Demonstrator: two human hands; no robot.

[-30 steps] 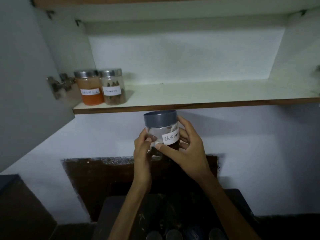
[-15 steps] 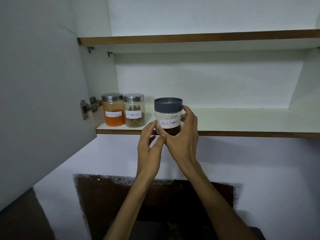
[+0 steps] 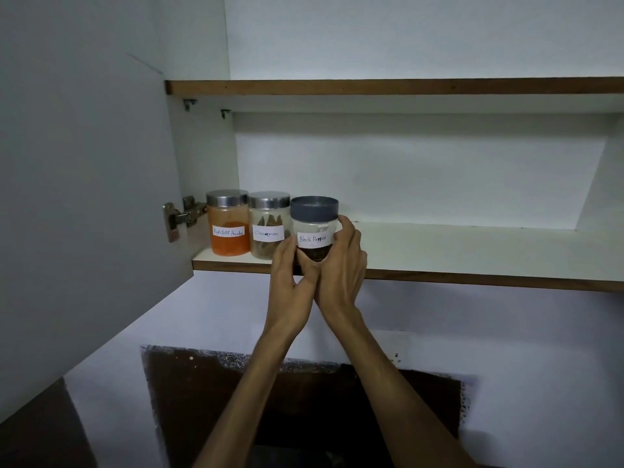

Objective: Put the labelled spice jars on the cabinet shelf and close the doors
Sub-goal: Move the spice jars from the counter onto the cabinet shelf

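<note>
A clear jar labelled Black Pepper (image 3: 314, 228), with a grey lid, stands at the front of the white cabinet shelf (image 3: 456, 255). Both hands grip its lower part: my left hand (image 3: 290, 282) from the left, my right hand (image 3: 341, 265) from the right. Directly to its left stand the Cinnamon jar (image 3: 268, 224) and the orange Red Chilli Powder jar (image 3: 228, 228), both with silver lids. The three jars form a row at the shelf's left end.
The left cabinet door (image 3: 84, 180) hangs open on a metal hinge (image 3: 182, 216). An upper shelf (image 3: 388, 86) runs above. To the right of the jars the lower shelf is bare white board. Below is a white wall with a dark patch (image 3: 304, 400).
Both hands lifted the Black Pepper jar from below the shelf up onto it and moved it left beside the Cinnamon jar. The camera view tilted upward.
</note>
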